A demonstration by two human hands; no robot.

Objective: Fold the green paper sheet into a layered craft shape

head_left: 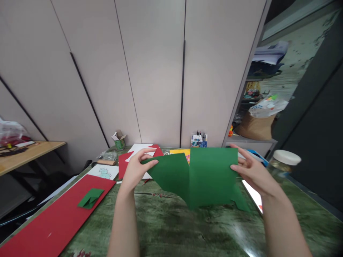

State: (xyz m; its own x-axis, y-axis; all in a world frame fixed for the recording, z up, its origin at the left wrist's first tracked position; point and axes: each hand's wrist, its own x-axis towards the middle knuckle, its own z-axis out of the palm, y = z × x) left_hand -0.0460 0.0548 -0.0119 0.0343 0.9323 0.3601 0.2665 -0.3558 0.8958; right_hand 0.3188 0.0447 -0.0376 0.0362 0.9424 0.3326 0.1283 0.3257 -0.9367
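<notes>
A green paper (pixel 211 178) with a vertical crease or join near its middle is held up above the table. My left hand (pixel 138 167) pinches its upper left corner between thumb and fingers. On the other side, my right hand (pixel 249 169) grips the right edge, thumb in front and fingers behind. The left part has a curved lower edge, and a notched green flap (pixel 241 200) hangs below the right part. A small folded green paper (pixel 91 198) lies on a long red sheet (pixel 50 221) to the left.
The green marbled table (pixel 171 228) carries white and red papers, a drawing (pixel 104 173), a small open box (pixel 118 140) and a pen holder (pixel 198 139) at the back. A white-lidded jar (pixel 285 162) and a phone-like bright screen (pixel 253 194) are at right. Tall cabinets (pixel 155 71) stand behind.
</notes>
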